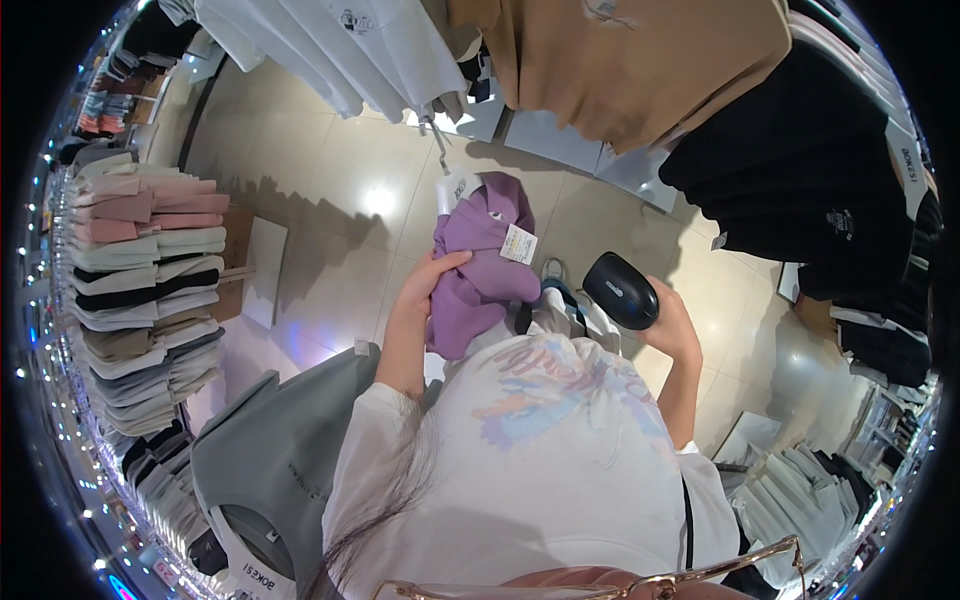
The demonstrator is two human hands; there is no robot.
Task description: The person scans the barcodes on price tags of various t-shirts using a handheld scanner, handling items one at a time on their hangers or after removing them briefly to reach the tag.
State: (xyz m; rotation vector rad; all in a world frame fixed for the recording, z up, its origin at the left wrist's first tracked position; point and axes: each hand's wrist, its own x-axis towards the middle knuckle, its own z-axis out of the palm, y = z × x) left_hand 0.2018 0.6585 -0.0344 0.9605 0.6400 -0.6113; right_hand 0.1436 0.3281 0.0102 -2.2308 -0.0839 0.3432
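Purple garment (490, 285), gathered in loose folds, in the left hand (424, 284), in front of a worn white sweatshirt (560, 470) with a pale print, and above the tiled floor (270, 150). Grip of the left hand narrow, pressing the cloth at its left side, with the thumb over the front and the other fingers mostly hidden. At the upper end of the garment, a white hanger (446, 195) with a metal hook (443, 152) pointing toward the top. On the cloth, a white tag (519, 244) with small print, facing up.

In the right hand (678, 325), a black device (620, 290) of rounded, oval form, near to the garment but apart from it. Grip of the right hand holding this device from its right side; exact position of the fingers around it impossible to tell. Beneath, between garment and device, a shoe (553, 270) on the floor.

At the lower left, near to the left forearm (403, 350), a grey top (290, 430) with a white piece at the neck. Along the left side, a row of clothes (150, 280) in pink, white, black and grey. At the top, white shirts (390, 65) and, near to them, a tan garment (640, 60); to the right, black clothes (790, 170), also hanging.
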